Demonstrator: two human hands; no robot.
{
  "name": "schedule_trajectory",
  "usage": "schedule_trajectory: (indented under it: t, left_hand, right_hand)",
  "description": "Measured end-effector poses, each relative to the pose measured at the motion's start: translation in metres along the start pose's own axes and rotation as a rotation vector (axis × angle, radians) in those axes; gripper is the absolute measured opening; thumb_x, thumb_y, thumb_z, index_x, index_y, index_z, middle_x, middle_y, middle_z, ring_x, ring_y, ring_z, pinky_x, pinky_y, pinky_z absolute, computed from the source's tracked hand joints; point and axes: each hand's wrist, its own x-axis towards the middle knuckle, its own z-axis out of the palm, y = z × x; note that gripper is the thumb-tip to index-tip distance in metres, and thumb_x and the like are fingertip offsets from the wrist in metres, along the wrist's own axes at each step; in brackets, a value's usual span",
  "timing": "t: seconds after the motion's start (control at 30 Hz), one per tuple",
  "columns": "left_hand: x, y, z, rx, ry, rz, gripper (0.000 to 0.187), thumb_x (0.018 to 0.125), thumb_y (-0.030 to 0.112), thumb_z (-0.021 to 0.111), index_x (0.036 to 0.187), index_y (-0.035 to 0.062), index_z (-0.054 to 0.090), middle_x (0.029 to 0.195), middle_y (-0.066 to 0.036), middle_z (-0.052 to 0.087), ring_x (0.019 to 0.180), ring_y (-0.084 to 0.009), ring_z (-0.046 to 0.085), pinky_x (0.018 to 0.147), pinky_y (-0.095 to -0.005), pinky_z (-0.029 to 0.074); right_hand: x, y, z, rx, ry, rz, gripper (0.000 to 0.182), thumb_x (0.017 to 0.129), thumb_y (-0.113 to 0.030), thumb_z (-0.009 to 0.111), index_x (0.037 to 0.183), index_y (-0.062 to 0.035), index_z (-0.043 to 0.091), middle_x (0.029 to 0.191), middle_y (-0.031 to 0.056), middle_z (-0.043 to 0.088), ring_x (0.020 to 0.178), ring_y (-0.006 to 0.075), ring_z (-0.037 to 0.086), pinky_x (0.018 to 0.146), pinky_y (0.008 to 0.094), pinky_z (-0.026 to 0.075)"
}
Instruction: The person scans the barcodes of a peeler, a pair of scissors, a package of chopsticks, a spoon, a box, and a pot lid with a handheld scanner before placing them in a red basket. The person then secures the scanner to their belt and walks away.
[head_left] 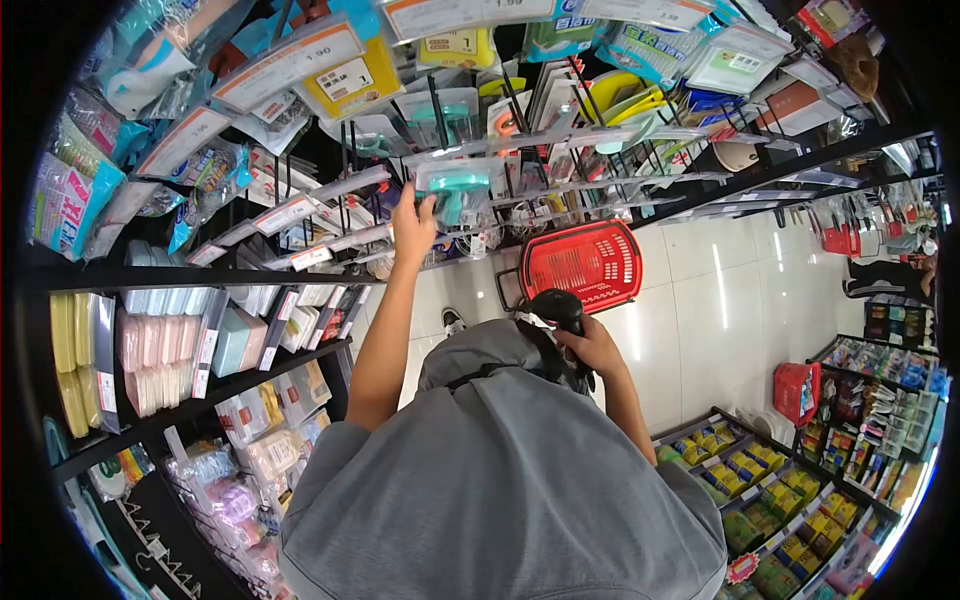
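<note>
Grey shirt fabric (500,490) lies nearest the camera, covering the wearer's back and shoulders. Beyond it, the left arm extends forward to the hanging display (345,215); the right arm is bent close to the body.

Position of item: the teal packaged item (455,184) is located at the fingertips of the left hand (412,230), extending to the right of them. Its wide bar runs crosswise, left to right; its short stem points back toward the wearer. The left hand is the nearer of the two. The right hand (596,348) is well apart, lower and to the right.

State of left hand: nearly closed, with thumb and fingers pinching the left edge of the clear packaging. Whether the package is free of its display hook cannot be determined. A similar teal package (443,112) hangs just beyond it.

State of right hand: closed around a black object (557,306) with a rounded head, held in front of the body. Its exact type cannot be confirmed.

Red basket (634,262): on the tiled floor (690,300), to the right of the teal packaged item and beyond the right hand.
</note>
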Motion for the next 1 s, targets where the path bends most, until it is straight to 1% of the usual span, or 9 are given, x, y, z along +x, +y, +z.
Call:
schedule_trajectory:
  t: [0.1, 0.3, 0.37, 0.43, 0.53, 0.77, 0.87, 0.97, 1.0]
  left_hand:
    - [-0.006, -0.020, 0.003, 0.087, 0.042, 0.058, 0.020, 0.086, 0.013, 0.057, 0.099, -0.0019, 0.051, 0.075, -0.019, 0.059, 0.067, -0.0336, 0.059, 0.063, -0.0361, 0.045]
    - [0.009, 0.001, -0.006, -0.100, 0.053, 0.018, 0.017, 0.088, 0.009, 0.056, 0.100, -0.0009, 0.052, 0.078, -0.014, 0.061, 0.066, -0.0205, 0.056, 0.063, -0.0308, 0.044]
    - [0.018, 0.005, -0.003, -0.120, 0.124, 0.119, 0.018, 0.087, 0.009, 0.057, 0.101, -0.0003, 0.052, 0.077, -0.014, 0.061, 0.065, -0.0222, 0.057, 0.062, -0.0313, 0.044]
    - [0.023, 0.004, -0.001, -0.112, 0.138, 0.111, 0.019, 0.087, 0.009, 0.057, 0.103, 0.0001, 0.053, 0.076, -0.015, 0.061, 0.065, -0.0241, 0.057, 0.062, -0.0323, 0.044]
    - [0.027, 0.006, 0.001, -0.001, 0.111, 0.024, 0.020, 0.085, 0.009, 0.058, 0.103, 0.0006, 0.053, 0.076, -0.016, 0.061, 0.065, -0.0285, 0.057, 0.062, -0.0335, 0.044]
    - [0.061, -0.010, 0.019, 0.077, 0.202, 0.083, 0.024, 0.080, 0.003, 0.056, 0.103, -0.0030, 0.051, 0.090, -0.023, 0.061, 0.091, -0.0413, 0.059, 0.078, -0.0432, 0.044]
    - [0.055, -0.014, 0.028, 0.194, 0.436, 0.111, 0.039, 0.080, 0.011, 0.064, 0.110, -0.0025, 0.044, 0.104, -0.022, 0.055, 0.099, -0.0364, 0.051, 0.087, -0.0415, 0.037]
    - [0.027, -0.019, 0.048, 0.235, 0.466, 0.106, 0.038, 0.079, 0.014, 0.068, 0.105, -0.0046, 0.047, 0.101, -0.018, 0.050, 0.095, -0.0294, 0.049, 0.086, -0.0360, 0.038]
    - [0.022, -0.016, 0.054, 0.136, 0.346, 0.132, 0.034, 0.080, 0.016, 0.069, 0.100, -0.0026, 0.049, 0.097, -0.016, 0.051, 0.091, -0.0265, 0.050, 0.083, -0.0350, 0.039]
  right_hand:
    - [-0.002, -0.002, -0.002, -0.002, 0.006, 0.002, 0.029, 0.078, -0.021, 0.068, 0.095, 0.0009, 0.061, 0.077, 0.0058, 0.064, 0.066, 0.0132, 0.059, 0.062, 0.0275, 0.047]
    - [-0.002, -0.001, 0.000, 0.022, -0.013, -0.012, 0.029, 0.078, -0.021, 0.067, 0.097, 0.0002, 0.061, 0.074, 0.0053, 0.063, 0.063, 0.0122, 0.059, 0.058, 0.0270, 0.046]
    - [-0.002, -0.004, 0.002, 0.015, -0.013, -0.031, 0.027, 0.079, -0.019, 0.066, 0.098, -0.0009, 0.061, 0.071, 0.0043, 0.061, 0.059, 0.0108, 0.058, 0.053, 0.0264, 0.045]
    - [-0.004, -0.010, 0.001, 0.030, -0.024, 0.005, 0.030, 0.077, -0.021, 0.068, 0.096, 0.0010, 0.061, 0.076, 0.0059, 0.063, 0.068, 0.0130, 0.059, 0.062, 0.0276, 0.047]
    - [-0.003, -0.004, 0.000, 0.057, -0.014, 0.002, 0.028, 0.077, -0.021, 0.068, 0.095, -0.0002, 0.061, 0.076, 0.0058, 0.063, 0.067, 0.0129, 0.059, 0.062, 0.0278, 0.047]
    - [-0.005, 0.011, -0.003, 0.041, 0.026, -0.028, 0.027, 0.077, -0.021, 0.067, 0.093, -0.0001, 0.061, 0.076, 0.0058, 0.062, 0.067, 0.0130, 0.058, 0.062, 0.0286, 0.047]
    - [-0.006, 0.019, -0.005, 0.027, 0.071, -0.030, 0.026, 0.077, -0.021, 0.068, 0.092, 0.0001, 0.062, 0.075, 0.0056, 0.062, 0.066, 0.0131, 0.058, 0.062, 0.0286, 0.047]
    - [-0.011, 0.019, -0.011, 0.070, 0.098, 0.016, 0.025, 0.077, -0.021, 0.067, 0.090, 0.0001, 0.062, 0.074, 0.0056, 0.062, 0.066, 0.0133, 0.058, 0.061, 0.0284, 0.046]
    - [-0.013, 0.019, -0.012, 0.117, 0.100, 0.035, 0.025, 0.077, -0.021, 0.067, 0.090, 0.0001, 0.062, 0.074, 0.0057, 0.062, 0.065, 0.0134, 0.058, 0.061, 0.0284, 0.046]
